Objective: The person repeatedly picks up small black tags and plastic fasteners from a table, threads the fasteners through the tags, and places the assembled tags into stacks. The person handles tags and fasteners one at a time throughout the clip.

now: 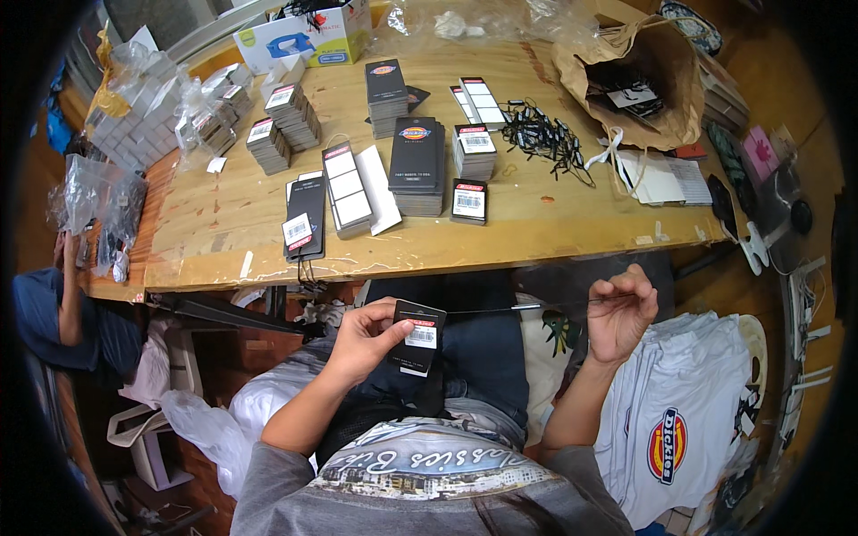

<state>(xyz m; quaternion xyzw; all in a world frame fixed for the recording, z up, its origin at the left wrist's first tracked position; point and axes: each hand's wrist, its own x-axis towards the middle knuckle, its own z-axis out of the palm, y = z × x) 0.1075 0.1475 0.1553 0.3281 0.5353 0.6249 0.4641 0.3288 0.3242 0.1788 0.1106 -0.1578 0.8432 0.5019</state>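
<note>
Above my lap, my left hand pinches a black hang tag with a smaller white barcode card lying on its face, the thumb pressing on the card. A thin hang-tag string runs taut from the tag's top to my right hand, a small pale plastic piece partway along it. The right hand is raised, its thumb and fingers curled together round the string's far end. On the table edge ahead lie black tags with a barcode card and strings hanging over the edge.
On the wooden table stand stacks of black tags, barcode cards and blank-panelled cards. Black strings lie heaped near a paper bag. White printed shirts are piled at right. Another person's arm shows at far left.
</note>
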